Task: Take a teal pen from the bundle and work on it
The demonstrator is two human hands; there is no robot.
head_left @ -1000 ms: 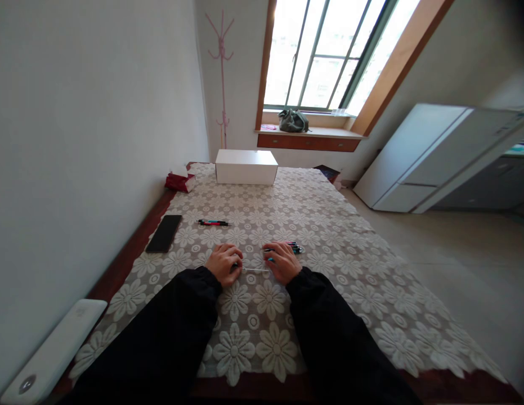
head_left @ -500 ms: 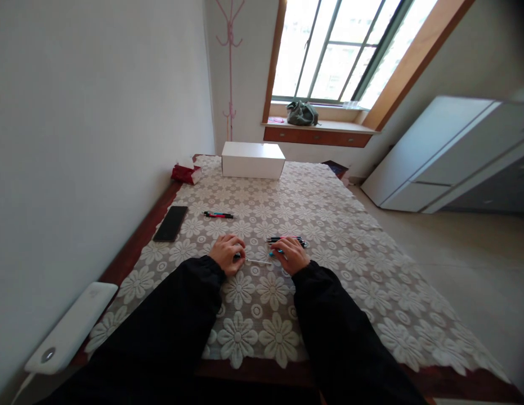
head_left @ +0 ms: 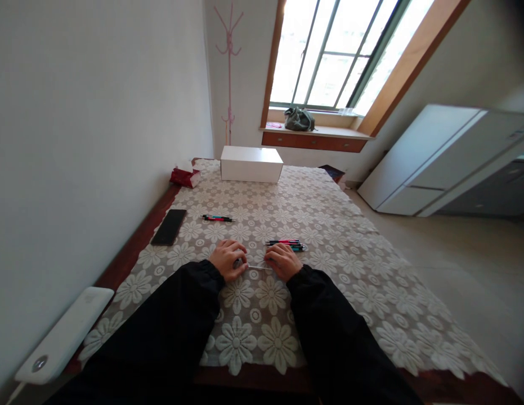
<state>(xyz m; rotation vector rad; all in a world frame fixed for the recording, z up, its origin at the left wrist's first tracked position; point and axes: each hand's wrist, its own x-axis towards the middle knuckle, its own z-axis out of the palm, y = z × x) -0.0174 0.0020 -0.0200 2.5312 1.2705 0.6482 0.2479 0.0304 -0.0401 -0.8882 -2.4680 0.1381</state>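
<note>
My left hand (head_left: 228, 259) and my right hand (head_left: 281, 260) rest close together on the lace tablecloth (head_left: 329, 236), both in black sleeves. Between them runs a thin clear pen refill (head_left: 256, 267); the left hand's fingers are curled on one end and the right hand's on the other end. What else lies inside either fist is hidden. A bundle of several coloured pens (head_left: 287, 244) lies just beyond my right hand. Two more pens (head_left: 217, 218) lie farther off, ahead of my left hand.
A black phone (head_left: 169, 226) lies at the table's left edge by the wall. At the far end stand a white box (head_left: 251, 163) and a red tissue pack (head_left: 183, 176). A white device (head_left: 61, 334) sits at the near left corner. Open floor lies to the right.
My right hand has drawn back from the pen bundle toward the left hand, closing onto the thin refill. The camera has shifted slightly; the left hand stays put.
</note>
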